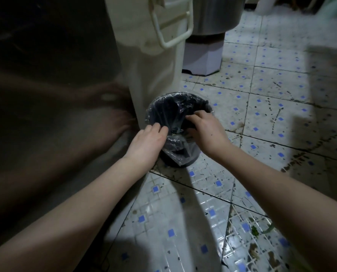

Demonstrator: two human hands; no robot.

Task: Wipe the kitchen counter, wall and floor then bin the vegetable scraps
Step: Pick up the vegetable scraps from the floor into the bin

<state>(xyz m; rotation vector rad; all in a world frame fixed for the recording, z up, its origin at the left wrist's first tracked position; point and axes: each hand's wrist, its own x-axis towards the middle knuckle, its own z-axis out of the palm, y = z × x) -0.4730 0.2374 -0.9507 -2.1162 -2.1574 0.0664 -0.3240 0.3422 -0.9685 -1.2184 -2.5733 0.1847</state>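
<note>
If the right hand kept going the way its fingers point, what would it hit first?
Probably the black bin liner in the small bin: the right hand points up-left over the rim, fingertips seemingly already on the plastic. Depth is unclear.

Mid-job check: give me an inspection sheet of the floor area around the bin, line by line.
Surface: tiled floor, white with blue squares, stained with dark marks.
Job's things: small dark bin with clear plastic liner; green scraps on the floor, lower right.
Clutter: nothing seen beyond the scraps.
Grippers: left hand and right hand both at the liner's rim; grip unclear.
Cables: nothing seen.
Surroundings: tall cream container touching the bin; metal pot on a white stand behind.
</note>
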